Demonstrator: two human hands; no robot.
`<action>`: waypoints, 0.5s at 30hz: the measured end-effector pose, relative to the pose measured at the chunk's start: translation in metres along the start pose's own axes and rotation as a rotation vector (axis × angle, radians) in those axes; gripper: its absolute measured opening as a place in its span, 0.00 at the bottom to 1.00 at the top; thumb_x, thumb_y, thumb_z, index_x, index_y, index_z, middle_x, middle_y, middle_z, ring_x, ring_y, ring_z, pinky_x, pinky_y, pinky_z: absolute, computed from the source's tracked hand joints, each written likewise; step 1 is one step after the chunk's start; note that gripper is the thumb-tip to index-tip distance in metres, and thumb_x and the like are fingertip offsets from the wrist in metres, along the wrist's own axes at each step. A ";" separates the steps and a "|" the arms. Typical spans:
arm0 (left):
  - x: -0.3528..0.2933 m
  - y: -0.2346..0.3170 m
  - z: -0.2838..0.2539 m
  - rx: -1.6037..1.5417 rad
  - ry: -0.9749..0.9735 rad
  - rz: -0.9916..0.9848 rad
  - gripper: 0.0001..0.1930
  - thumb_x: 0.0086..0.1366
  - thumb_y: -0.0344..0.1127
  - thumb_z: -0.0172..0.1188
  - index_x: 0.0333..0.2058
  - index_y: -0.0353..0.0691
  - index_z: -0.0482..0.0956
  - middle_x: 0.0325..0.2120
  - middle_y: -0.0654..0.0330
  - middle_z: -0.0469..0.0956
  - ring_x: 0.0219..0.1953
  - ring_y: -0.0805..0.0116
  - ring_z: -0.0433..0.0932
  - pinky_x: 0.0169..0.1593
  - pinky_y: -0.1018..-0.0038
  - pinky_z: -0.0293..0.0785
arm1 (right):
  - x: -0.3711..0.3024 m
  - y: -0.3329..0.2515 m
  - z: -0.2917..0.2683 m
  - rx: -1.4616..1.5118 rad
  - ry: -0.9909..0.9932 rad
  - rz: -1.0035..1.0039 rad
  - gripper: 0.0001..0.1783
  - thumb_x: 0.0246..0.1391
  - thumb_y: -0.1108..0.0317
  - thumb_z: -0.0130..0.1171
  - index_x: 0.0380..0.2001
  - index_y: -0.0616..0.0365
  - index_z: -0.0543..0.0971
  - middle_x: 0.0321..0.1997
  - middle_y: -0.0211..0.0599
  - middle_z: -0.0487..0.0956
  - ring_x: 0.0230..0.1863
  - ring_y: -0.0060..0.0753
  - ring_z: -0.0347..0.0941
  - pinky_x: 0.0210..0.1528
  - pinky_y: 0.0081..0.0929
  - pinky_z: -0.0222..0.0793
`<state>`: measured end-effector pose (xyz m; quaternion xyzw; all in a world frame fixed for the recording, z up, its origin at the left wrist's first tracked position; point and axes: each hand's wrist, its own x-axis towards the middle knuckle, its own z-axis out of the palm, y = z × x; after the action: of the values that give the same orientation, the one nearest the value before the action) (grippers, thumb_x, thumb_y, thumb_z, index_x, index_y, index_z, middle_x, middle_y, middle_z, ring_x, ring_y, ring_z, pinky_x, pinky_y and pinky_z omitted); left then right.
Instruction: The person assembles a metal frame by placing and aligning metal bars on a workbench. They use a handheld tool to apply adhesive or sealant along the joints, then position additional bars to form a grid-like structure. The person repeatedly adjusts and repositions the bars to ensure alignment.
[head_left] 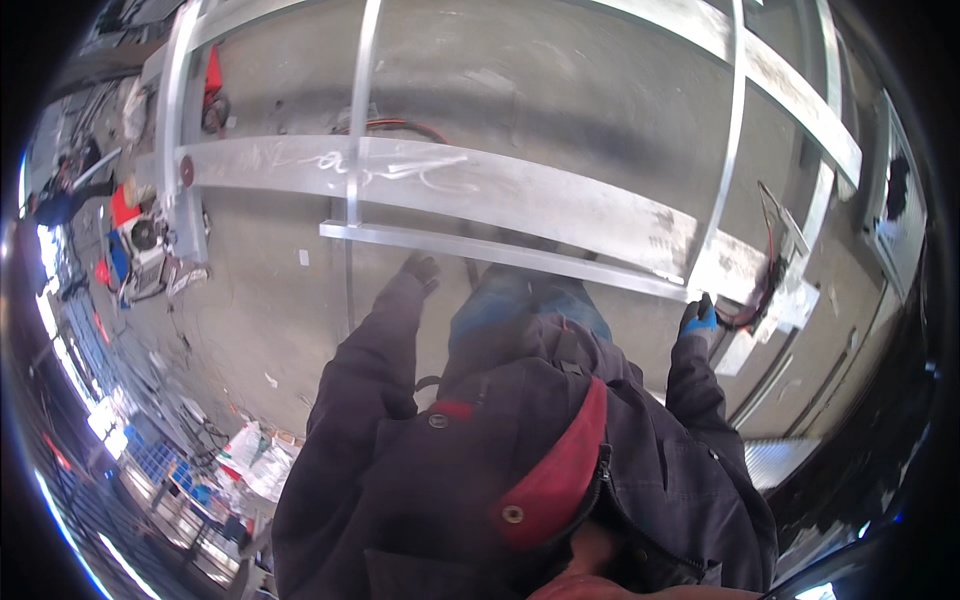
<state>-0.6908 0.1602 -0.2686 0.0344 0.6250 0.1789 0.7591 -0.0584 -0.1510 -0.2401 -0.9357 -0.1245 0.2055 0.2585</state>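
My right hand point(700, 318), in a black and blue glove, is at the right end of a thin metal bar point(510, 255). Its fingers are bent around the corner where that bar meets a crosswise bar point(722, 160); their tips are partly hidden. My left hand point(423, 268), in a dark glove, hangs below the thin bar, apart from it, fingers loosely spread and slightly blurred. Just beyond the thin bar runs a wide flat metal beam point(560, 198) with pale scrawled marks. Another narrow bar point(361, 100) crosses over it on the left.
A dark and reddish cable point(768, 290) loops beside the right corner. Farther left, a machine with a round fan point(146, 234) stands near red items, and another person point(62, 200) is beyond it. White bags point(262, 468) lie at lower left. A second wide beam point(790, 75) is at the far right.
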 end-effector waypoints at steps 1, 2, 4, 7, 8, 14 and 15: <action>-0.004 0.005 -0.007 -0.141 -0.222 0.052 0.28 0.77 0.53 0.48 0.70 0.48 0.64 0.69 0.57 0.67 0.66 0.55 0.70 0.60 0.52 0.71 | -0.001 -0.006 -0.004 0.034 -0.046 -0.003 0.22 0.66 0.67 0.56 0.59 0.67 0.77 0.57 0.50 0.80 0.59 0.39 0.77 0.62 0.35 0.71; -0.001 0.012 -0.012 -0.179 -0.516 0.111 0.29 0.77 0.53 0.47 0.70 0.48 0.63 0.70 0.57 0.65 0.67 0.55 0.67 0.62 0.51 0.68 | -0.003 -0.013 0.000 -0.114 -0.013 -0.038 0.22 0.65 0.66 0.57 0.59 0.66 0.77 0.57 0.49 0.81 0.58 0.40 0.77 0.61 0.36 0.71; 0.019 0.013 -0.008 -0.106 -0.171 -0.036 0.30 0.77 0.55 0.44 0.72 0.49 0.59 0.72 0.57 0.60 0.71 0.54 0.60 0.67 0.51 0.61 | -0.002 -0.017 -0.016 -0.256 0.102 -0.074 0.23 0.64 0.63 0.59 0.58 0.64 0.78 0.55 0.47 0.82 0.56 0.41 0.78 0.60 0.36 0.73; 0.016 0.019 -0.012 -0.084 0.048 -0.093 0.32 0.78 0.57 0.40 0.73 0.50 0.53 0.75 0.57 0.53 0.76 0.53 0.50 0.73 0.50 0.50 | -0.009 -0.034 -0.023 -0.248 0.162 -0.043 0.24 0.62 0.60 0.63 0.57 0.62 0.79 0.53 0.47 0.83 0.55 0.43 0.79 0.59 0.37 0.74; 0.013 0.020 -0.011 -0.123 0.061 -0.083 0.32 0.78 0.57 0.38 0.74 0.51 0.51 0.76 0.56 0.51 0.77 0.53 0.47 0.75 0.50 0.46 | -0.008 -0.042 -0.022 -0.234 0.181 -0.042 0.25 0.60 0.60 0.64 0.57 0.61 0.79 0.54 0.48 0.83 0.56 0.45 0.79 0.60 0.37 0.73; -0.001 0.033 0.013 -0.142 0.174 -0.052 0.33 0.78 0.58 0.39 0.75 0.52 0.48 0.75 0.56 0.54 0.76 0.53 0.53 0.75 0.50 0.53 | 0.007 -0.070 -0.009 -0.333 0.175 -0.085 0.28 0.58 0.54 0.65 0.58 0.56 0.80 0.58 0.50 0.81 0.60 0.50 0.77 0.63 0.40 0.72; -0.001 0.036 0.019 -0.041 0.228 -0.046 0.33 0.78 0.58 0.39 0.75 0.52 0.49 0.74 0.57 0.56 0.76 0.53 0.56 0.74 0.50 0.56 | 0.012 -0.073 -0.006 -0.377 0.152 -0.065 0.28 0.58 0.53 0.65 0.59 0.55 0.80 0.58 0.50 0.81 0.61 0.50 0.77 0.64 0.40 0.72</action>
<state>-0.6812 0.1971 -0.2537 -0.0162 0.7041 0.1768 0.6876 -0.0537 -0.0886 -0.2000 -0.9757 -0.1713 0.0990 0.0940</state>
